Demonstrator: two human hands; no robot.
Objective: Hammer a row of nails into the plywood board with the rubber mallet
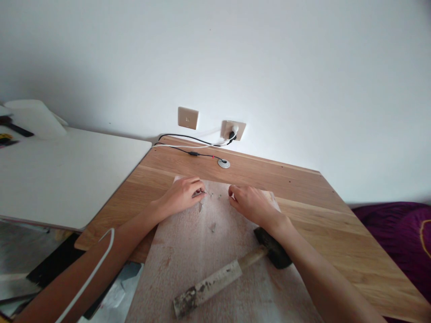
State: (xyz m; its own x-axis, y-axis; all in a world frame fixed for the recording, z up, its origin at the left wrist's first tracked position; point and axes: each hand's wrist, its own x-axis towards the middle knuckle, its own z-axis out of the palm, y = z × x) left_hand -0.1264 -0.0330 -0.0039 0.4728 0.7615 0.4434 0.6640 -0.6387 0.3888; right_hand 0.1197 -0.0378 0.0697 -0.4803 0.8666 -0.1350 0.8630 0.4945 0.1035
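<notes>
My left hand [186, 194] is over the far left part of a worn, whitish board [188, 255], its fingers closed in a pinch. Something thin and small shows at the fingertips, too small to name. Just below them a small shiny metal piece [201, 207] lies on the board. My right hand [251, 202] rests near the board's far right corner, fingers curled; whatever they may hold is hidden. Between the hands are tiny bits on the board, and another small grey piece [213, 228] lies nearer to me. A hammer [218, 280] with a dark head lies across the board, its head partly behind my right forearm.
The board lies on a wooden table [303, 184] against the wall. A white table [74, 179] adjoins on the left. Black and white cables [191, 146] run to a wall socket [233, 130]. Purple cloth [397, 233] is at the right. A white cord [90, 276] crosses my left forearm.
</notes>
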